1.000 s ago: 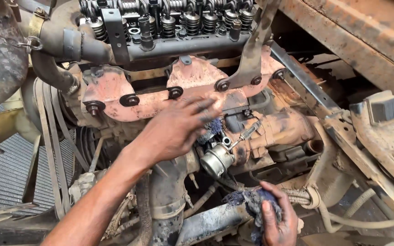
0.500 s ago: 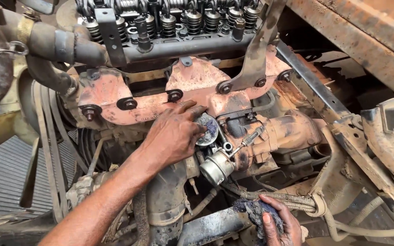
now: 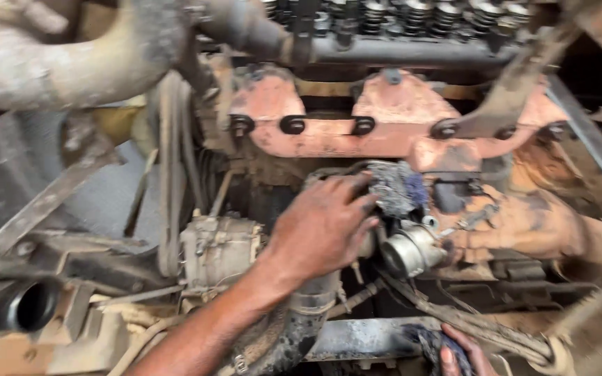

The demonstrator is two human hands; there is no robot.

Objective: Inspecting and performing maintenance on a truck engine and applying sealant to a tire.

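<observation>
Swinging left and dipping closer, the view now takes in more of the engine bay than a second ago: the big grey pipe [image 3: 71, 63] fills the top left corner and a dark open hose end [image 3: 26, 306] has come into sight at the lower left, while the row of valve springs [image 3: 412, 14] has slid up to the very top edge. The rust-orange exhaust manifold [image 3: 398, 115] with its dark bolts sits across the middle, blurred by the motion. Below it, the left hand [image 3: 325, 226] has stayed on the same spot, fingers curled and pressing a grimy blue-grey rag [image 3: 395, 184] against the housing just above the small silver cylindrical fitting [image 3: 412, 249]; the wad touches the fingertips and looks bunched tighter into the recess than half a second ago, so the wiping reads as still under way there. Down at the bottom edge, the right hand [image 3: 461, 355] has dropped nearly out of frame, closed around a second dark cloth [image 3: 430, 342] beside the flat grey bracket [image 3: 364, 338]. A ribbed alternator-like unit [image 3: 219, 252] sits left of the wrist, untouched.
</observation>
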